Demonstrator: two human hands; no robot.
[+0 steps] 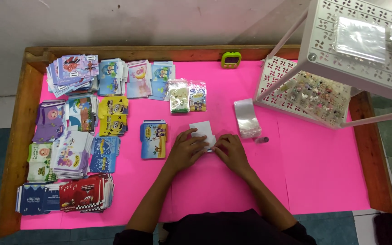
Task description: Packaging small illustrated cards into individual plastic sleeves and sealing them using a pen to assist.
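Left hand [186, 147] and right hand [231, 150] both pinch small white card [203, 131], flat on pink table [323, 181] near centre. Card likely light, thin, bendy, creases easily; grip edges. Clear sleeve stack [247, 118] just right.

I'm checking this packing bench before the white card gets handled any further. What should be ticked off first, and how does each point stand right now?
1. Both hands on the white card: ok. The left hand and right hand touch its near edge.
2. Card lying flat on the pink table cover: ok as far as shows; the near part is hidden by fingers.
3. Clear sleeves close by: ok, stacked just right of the card.
4. Blue printed card stack clear of the hands: ok, it lies apart to the left.
5. Small vial out of the way: ok, though close to the right hand.
6. Whether the card is folded or plain: cannot tell.
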